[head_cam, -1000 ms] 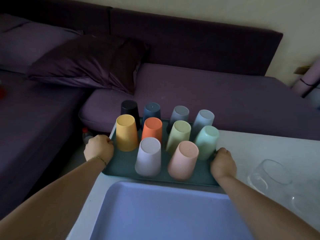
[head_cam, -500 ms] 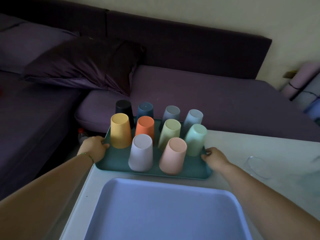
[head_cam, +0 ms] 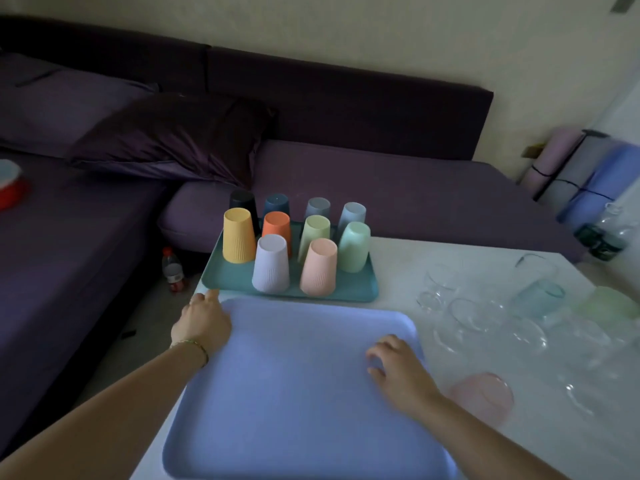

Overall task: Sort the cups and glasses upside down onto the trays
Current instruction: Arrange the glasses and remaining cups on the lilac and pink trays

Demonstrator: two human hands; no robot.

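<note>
A teal tray (head_cam: 360, 289) at the table's far left carries several coloured plastic cups upside down, among them a yellow cup (head_cam: 238, 235), a white cup (head_cam: 271, 264) and a pink cup (head_cam: 318, 266). In front of it lies a bare lilac tray (head_cam: 294, 393). My left hand (head_cam: 202, 322) rests on that tray's far left corner, fingers apart. Over its right part my right hand (head_cam: 398, 370) lies flat and holds nothing. Several clear glasses (head_cam: 474, 315) stand to the right on the white table (head_cam: 398, 261), along with a pink glass (head_cam: 485, 398), a bluish glass (head_cam: 538, 296) and a green glass (head_cam: 609, 303).
A purple sofa (head_cam: 398, 188) with a dark cushion (head_cam: 173, 136) runs behind and left of the table. A small bottle with a red cap (head_cam: 172, 268) stands on the floor by the table's left edge. Rolled mats (head_cam: 588, 174) lean at the far right.
Both hands have let go of the teal tray's sides and come back onto the lilac tray. The view has swung right, so the glasses show.
</note>
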